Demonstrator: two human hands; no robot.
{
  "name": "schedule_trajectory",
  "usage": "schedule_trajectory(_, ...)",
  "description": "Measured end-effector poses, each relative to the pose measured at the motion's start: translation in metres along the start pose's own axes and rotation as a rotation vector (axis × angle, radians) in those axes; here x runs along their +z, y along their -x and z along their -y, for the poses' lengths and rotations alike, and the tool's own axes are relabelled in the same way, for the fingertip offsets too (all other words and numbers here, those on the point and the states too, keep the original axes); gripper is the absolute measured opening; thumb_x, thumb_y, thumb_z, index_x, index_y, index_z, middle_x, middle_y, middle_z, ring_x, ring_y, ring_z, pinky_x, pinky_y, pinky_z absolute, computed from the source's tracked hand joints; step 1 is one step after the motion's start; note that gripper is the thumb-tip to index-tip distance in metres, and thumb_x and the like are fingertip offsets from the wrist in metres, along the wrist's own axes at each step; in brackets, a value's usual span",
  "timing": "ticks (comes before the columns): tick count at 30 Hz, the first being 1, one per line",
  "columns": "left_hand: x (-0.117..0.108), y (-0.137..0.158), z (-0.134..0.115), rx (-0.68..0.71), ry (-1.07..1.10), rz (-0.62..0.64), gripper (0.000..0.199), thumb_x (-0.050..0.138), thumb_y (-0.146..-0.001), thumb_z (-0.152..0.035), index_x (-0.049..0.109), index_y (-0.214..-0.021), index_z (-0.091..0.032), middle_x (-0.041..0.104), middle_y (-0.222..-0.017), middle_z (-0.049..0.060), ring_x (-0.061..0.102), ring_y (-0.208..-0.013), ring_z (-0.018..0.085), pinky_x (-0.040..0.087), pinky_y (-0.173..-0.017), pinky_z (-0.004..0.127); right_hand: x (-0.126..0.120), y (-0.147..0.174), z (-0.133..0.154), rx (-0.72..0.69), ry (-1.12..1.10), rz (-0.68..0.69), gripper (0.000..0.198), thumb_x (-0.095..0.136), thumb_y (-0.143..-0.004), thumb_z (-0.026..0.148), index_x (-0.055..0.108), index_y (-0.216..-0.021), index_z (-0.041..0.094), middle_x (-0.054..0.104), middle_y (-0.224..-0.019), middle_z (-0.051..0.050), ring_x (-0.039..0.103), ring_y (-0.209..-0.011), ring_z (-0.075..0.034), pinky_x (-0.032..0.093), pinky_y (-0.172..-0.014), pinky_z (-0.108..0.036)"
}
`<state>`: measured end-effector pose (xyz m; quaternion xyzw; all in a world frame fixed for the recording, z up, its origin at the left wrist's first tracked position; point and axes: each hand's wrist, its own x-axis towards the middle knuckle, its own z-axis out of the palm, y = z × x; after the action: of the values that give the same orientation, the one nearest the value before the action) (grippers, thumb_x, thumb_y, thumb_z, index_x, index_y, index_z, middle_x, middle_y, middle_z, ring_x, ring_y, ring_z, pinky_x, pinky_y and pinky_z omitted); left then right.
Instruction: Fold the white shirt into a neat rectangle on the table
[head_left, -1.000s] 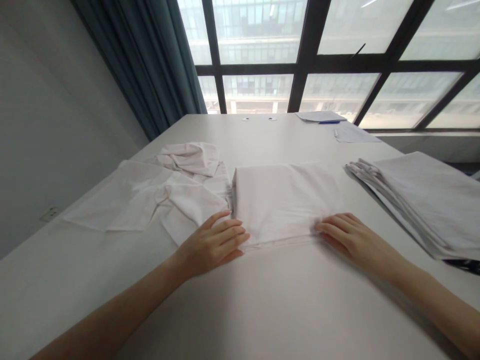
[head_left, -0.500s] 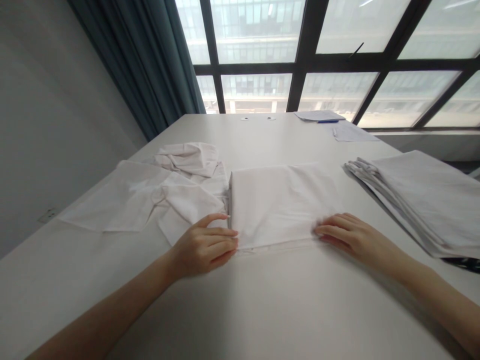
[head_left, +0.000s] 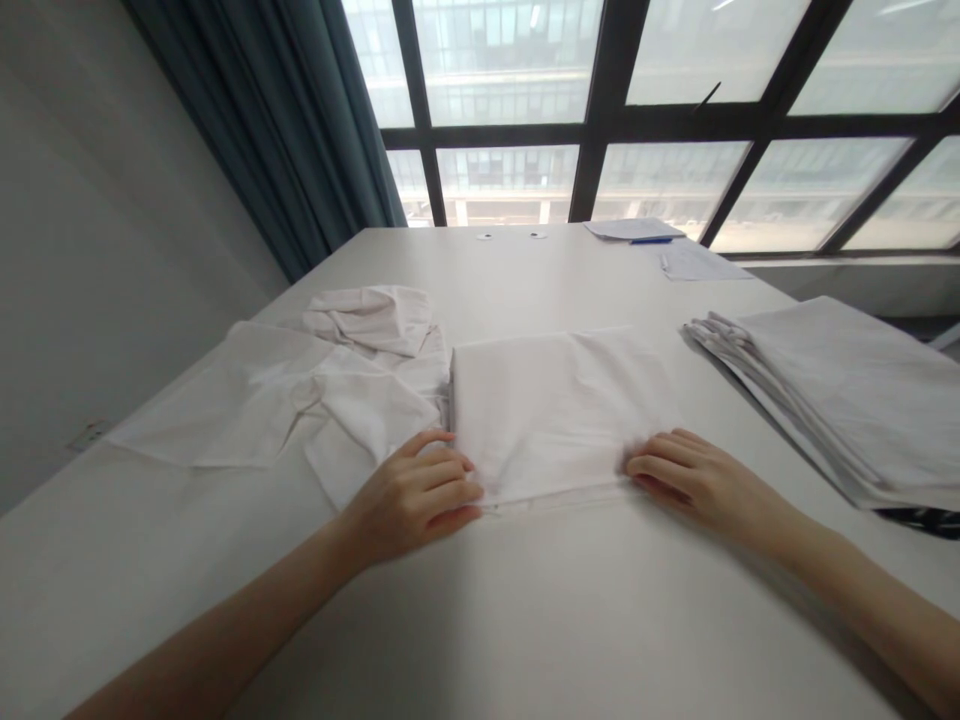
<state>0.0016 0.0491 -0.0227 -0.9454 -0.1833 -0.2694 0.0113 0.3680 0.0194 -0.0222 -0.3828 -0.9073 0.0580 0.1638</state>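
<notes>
A folded white cloth [head_left: 555, 410] lies flat on the white table in front of me, its layered edge toward me. My left hand [head_left: 420, 490] is closed at the near left corner, fingers bent over the edge and the thumb against the left side. At the near right corner my right hand [head_left: 675, 465] has its fingers together and curled onto the edge; its thumb is hidden. Left of the folded piece, crumpled white cloth [head_left: 367, 400] lies loosely spread, close to my left fingers.
A stack of folded white cloths [head_left: 847, 390] sits on the right side of the table [head_left: 540, 620], with something dark under its near corner. Papers [head_left: 634, 229] and a blue pen [head_left: 651, 240] lie at the far edge, before the windows. A dark curtain [head_left: 277, 120] hangs at the left.
My left hand has shifted slightly along the near left corner. Both hands stay on the folded cloth, and the whole view has moved a little.
</notes>
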Motion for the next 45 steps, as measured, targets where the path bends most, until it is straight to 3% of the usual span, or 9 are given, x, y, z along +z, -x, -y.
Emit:
schedule_trajectory(6, -0.001, 0.002, 0.0, 0.023, 0.013, -0.05, 0.011, 0.058, -0.089, -0.013, 0.06, -0.082, -0.021, 0.071, -0.075, -0.003, 0.069, -0.085, 0.014, 0.043, -0.101, 0.038, -0.004, 0.001, 0.0, -0.046, 0.001, -0.07, 0.012, 0.049, -0.095, 0.02, 0.061, -0.098, 0.023, 0.065, -0.088, -0.006, 0.059, -0.081, -0.019, 0.046, -0.077, -0.034)
schedule_trajectory(11, -0.005, 0.004, -0.002, 0.121, -0.067, -0.097, 0.011, 0.06, -0.086, -0.01, 0.059, -0.082, -0.02, 0.069, -0.073, -0.003, 0.069, -0.08, 0.012, 0.047, -0.096, 0.033, -0.011, 0.0, 0.006, -0.121, -0.004, -0.09, 0.011, 0.053, -0.087, 0.012, 0.056, -0.091, 0.022, 0.059, -0.077, -0.003, 0.055, -0.072, -0.018, 0.043, -0.07, -0.031)
schedule_trajectory(17, -0.006, 0.003, -0.008, 0.267, -0.166, -0.017, 0.012, 0.055, -0.088, -0.011, 0.059, -0.081, -0.02, 0.068, -0.077, -0.002, 0.067, -0.087, 0.014, 0.047, -0.099, 0.033, -0.012, -0.004, 0.017, -0.065, -0.066, 0.096, 0.015, 0.052, -0.08, 0.007, 0.053, -0.082, 0.022, 0.057, -0.075, -0.001, 0.054, -0.072, -0.017, 0.042, -0.072, -0.032)
schedule_trajectory(21, -0.001, 0.0, -0.009, 0.181, -0.083, 0.093, 0.008, 0.052, -0.093, -0.022, 0.058, -0.087, -0.021, 0.07, -0.092, 0.003, 0.065, -0.1, 0.017, 0.04, -0.108, 0.038, -0.009, -0.007, 0.021, 0.0, -0.146, 0.22, 0.018, 0.054, -0.076, 0.005, 0.051, -0.08, 0.022, 0.057, -0.077, -0.001, 0.054, -0.075, -0.017, 0.042, -0.076, -0.032)
schedule_trajectory(24, 0.003, -0.002, -0.009, 0.112, 0.0, 0.154, 0.021, 0.052, -0.096, -0.036, 0.058, -0.106, -0.019, 0.069, -0.113, 0.009, 0.059, -0.116, 0.021, 0.033, -0.113, 0.04, -0.009, -0.008, 0.022, 0.028, -0.181, 0.239, 0.02, 0.053, -0.074, 0.004, 0.049, -0.079, 0.022, 0.056, -0.077, 0.0, 0.052, -0.075, -0.017, 0.042, -0.076, -0.033)
schedule_trajectory(29, 0.003, -0.005, -0.012, 0.114, 0.049, 0.246, 0.034, 0.044, -0.099, -0.02, 0.052, -0.132, -0.022, 0.058, -0.137, 0.005, 0.049, -0.131, 0.018, 0.02, -0.119, 0.036, -0.013, -0.006, 0.02, 0.082, -0.301, 0.227, 0.022, 0.05, -0.073, 0.001, 0.046, -0.078, 0.022, 0.055, -0.079, -0.001, 0.052, -0.079, -0.018, 0.042, -0.075, -0.031)
schedule_trajectory(35, 0.003, -0.006, -0.014, 0.118, 0.089, 0.297, 0.041, 0.04, -0.1, -0.015, 0.048, -0.139, -0.024, 0.055, -0.141, 0.001, 0.044, -0.135, 0.017, 0.012, -0.121, 0.037, -0.024, -0.006, 0.023, 0.059, -0.324, 0.209, 0.023, 0.051, -0.074, 0.001, 0.046, -0.079, 0.023, 0.054, -0.077, 0.0, 0.051, -0.08, -0.018, 0.041, -0.078, -0.032)
schedule_trajectory(41, 0.002, -0.007, -0.016, 0.117, 0.147, 0.331, 0.044, 0.039, -0.098, -0.011, 0.048, -0.139, -0.024, 0.056, -0.139, 0.001, 0.043, -0.136, 0.017, 0.012, -0.122, 0.037, -0.025, -0.01, 0.03, 0.029, -0.175, 0.376, 0.017, 0.055, -0.077, 0.007, 0.048, -0.076, 0.022, 0.056, -0.08, 0.0, 0.049, -0.083, -0.019, 0.038, -0.078, -0.035)
schedule_trajectory(45, 0.002, -0.008, -0.017, 0.101, 0.177, 0.343, 0.045, 0.042, -0.096, -0.01, 0.049, -0.139, -0.025, 0.057, -0.139, 0.001, 0.043, -0.136, 0.017, 0.014, -0.121, 0.038, -0.022, -0.011, 0.031, 0.027, -0.165, 0.405, 0.012, 0.055, -0.082, 0.011, 0.05, -0.078, 0.021, 0.058, -0.083, -0.001, 0.049, -0.085, -0.019, 0.037, -0.081, -0.037)
